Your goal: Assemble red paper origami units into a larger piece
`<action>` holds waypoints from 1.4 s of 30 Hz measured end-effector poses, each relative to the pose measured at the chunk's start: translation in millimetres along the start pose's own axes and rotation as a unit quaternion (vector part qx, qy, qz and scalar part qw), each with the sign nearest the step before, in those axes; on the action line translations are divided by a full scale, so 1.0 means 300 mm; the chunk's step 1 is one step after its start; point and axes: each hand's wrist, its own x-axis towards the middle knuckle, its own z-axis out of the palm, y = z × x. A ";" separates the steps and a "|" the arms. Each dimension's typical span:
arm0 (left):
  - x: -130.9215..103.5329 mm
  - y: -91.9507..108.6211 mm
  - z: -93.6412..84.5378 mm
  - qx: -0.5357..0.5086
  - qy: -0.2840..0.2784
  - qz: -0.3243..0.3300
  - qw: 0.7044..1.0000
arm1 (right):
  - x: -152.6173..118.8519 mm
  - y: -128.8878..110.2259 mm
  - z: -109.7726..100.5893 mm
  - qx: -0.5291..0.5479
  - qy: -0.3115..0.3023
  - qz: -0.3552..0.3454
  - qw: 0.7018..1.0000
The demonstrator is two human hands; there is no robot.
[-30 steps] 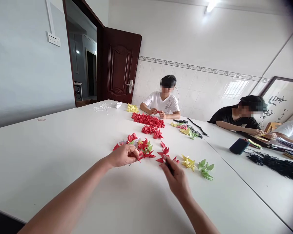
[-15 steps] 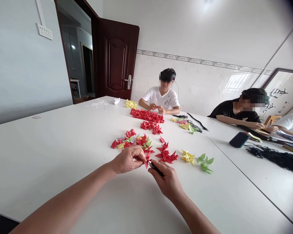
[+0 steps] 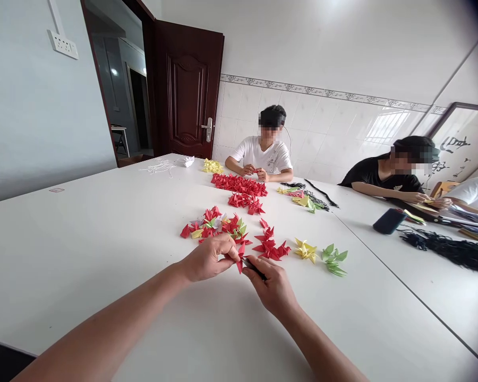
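Observation:
My left hand (image 3: 212,259) pinches a red folded paper crane (image 3: 240,264) between thumb and fingers, just above the table. In my right hand (image 3: 274,286) is a slim black tool with a pointed metal tip (image 3: 255,269); its exact kind is too small to make out. The tip meets the right side of the crane. Behind my left hand lies a mixed heap of red, green, yellow and white folded paper cranes (image 3: 213,225). Past my right fingers sit several red paper cranes (image 3: 269,246), with yellow ones (image 3: 306,250) and green ones (image 3: 333,260) further right.
Across the white table (image 3: 83,254), a person in a white shirt (image 3: 258,156) handles something red behind a pile of red cranes (image 3: 239,185). Yellow cranes (image 3: 212,166) and white strings (image 3: 159,167) lie far left. Black tassels (image 3: 450,252) and a dark case (image 3: 389,221) lie right, near another person (image 3: 382,172).
The red crane has turned in my left fingers, its points now standing more upright. The tool stays at its side. My view has tipped slightly downward.

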 end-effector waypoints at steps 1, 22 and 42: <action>0.000 0.001 0.000 0.002 -0.002 0.002 1.000 | 0.000 -0.001 0.000 -0.002 -0.002 0.001 1.000; -0.002 -0.026 0.015 0.009 0.005 -0.008 1.000 | 0.001 0.023 0.008 0.004 -0.010 -0.003 1.000; -0.002 -0.030 0.013 -0.035 -0.053 -0.076 0.995 | -0.003 0.019 0.006 -0.038 -0.053 0.005 0.998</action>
